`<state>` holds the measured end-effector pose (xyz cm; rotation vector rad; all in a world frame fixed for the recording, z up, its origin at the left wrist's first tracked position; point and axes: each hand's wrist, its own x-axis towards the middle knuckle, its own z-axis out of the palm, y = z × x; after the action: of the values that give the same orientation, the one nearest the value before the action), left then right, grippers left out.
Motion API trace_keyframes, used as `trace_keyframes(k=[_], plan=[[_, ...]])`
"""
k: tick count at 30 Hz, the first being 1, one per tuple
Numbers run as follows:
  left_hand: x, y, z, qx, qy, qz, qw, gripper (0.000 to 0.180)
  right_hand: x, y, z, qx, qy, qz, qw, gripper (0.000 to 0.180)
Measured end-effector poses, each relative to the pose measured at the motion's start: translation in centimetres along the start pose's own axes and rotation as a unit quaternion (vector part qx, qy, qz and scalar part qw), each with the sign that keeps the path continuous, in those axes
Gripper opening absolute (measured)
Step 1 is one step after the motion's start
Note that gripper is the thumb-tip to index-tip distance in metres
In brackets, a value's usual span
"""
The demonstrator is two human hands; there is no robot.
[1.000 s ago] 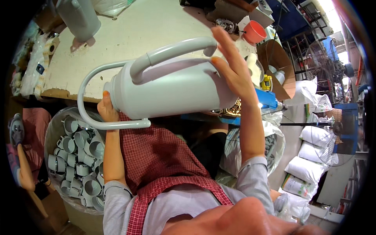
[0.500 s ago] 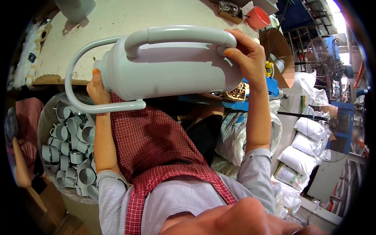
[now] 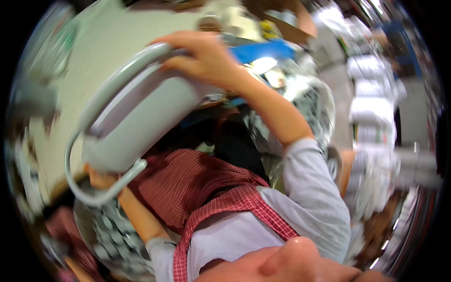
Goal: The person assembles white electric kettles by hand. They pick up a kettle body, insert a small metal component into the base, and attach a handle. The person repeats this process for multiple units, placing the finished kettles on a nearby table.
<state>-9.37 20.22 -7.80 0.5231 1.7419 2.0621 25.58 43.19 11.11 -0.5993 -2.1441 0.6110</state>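
Observation:
A large pale grey thermos jug [image 3: 141, 120] is held tilted in front of me, its lower end toward the left. It has a long side handle [image 3: 110, 91] and a curved carrying handle [image 3: 70, 171] that loops past its lower left end. My right hand [image 3: 199, 58] is closed around the top right end, with thumb and fingers on the side handle. My left hand [image 3: 102, 179] supports the lower left end; its fingers are partly hidden by the jug and blurred.
Beyond the jug lies a pale worktable [image 3: 136, 28]. A lined bin of small grey cup-like parts [image 3: 112, 230] stands at my lower left. To the right are a plastic-lined container [image 3: 314, 98], a cardboard box [image 3: 300, 19] and stacked white sacks [image 3: 371, 110]. Someone's arm [image 3: 77, 270] shows at lower left.
The jug has swung from nearly level to a steep slant, its left end lower. My right hand has moved left with it, and the whole view has turned and blurred.

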Motion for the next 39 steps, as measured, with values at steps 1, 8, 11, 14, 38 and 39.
trace_keyframes(k=[1,8,11,14,38,39], plan=[[-0.5,1.5,1.2,0.043,-0.006,0.002,0.999,0.029,-0.3,0.4,0.0,-0.037,0.024,-0.027,0.999,0.039],[-3.8,4.3,3.5,0.070,-0.015,-0.011,0.997,0.032,-0.9,0.1,3.5,-0.016,0.058,-0.009,0.998,0.039],[-5.0,5.1,4.5,0.074,-0.041,-0.001,0.996,0.033,-1.2,0.2,3.6,-0.005,0.075,0.017,0.997,0.039],[-5.9,5.5,5.7,0.070,-0.077,0.004,0.995,0.035,-2.0,1.0,4.5,-0.018,0.138,0.020,0.990,0.041],[-11.2,5.7,6.7,0.104,-0.131,0.019,0.986,0.047,-73.2,-18.5,-11.4,-0.600,0.147,0.721,0.313,0.088],[-11.1,5.9,6.0,0.102,-0.123,0.013,0.987,0.048,-73.9,-17.4,-13.4,-0.607,0.072,0.729,0.309,0.085]])
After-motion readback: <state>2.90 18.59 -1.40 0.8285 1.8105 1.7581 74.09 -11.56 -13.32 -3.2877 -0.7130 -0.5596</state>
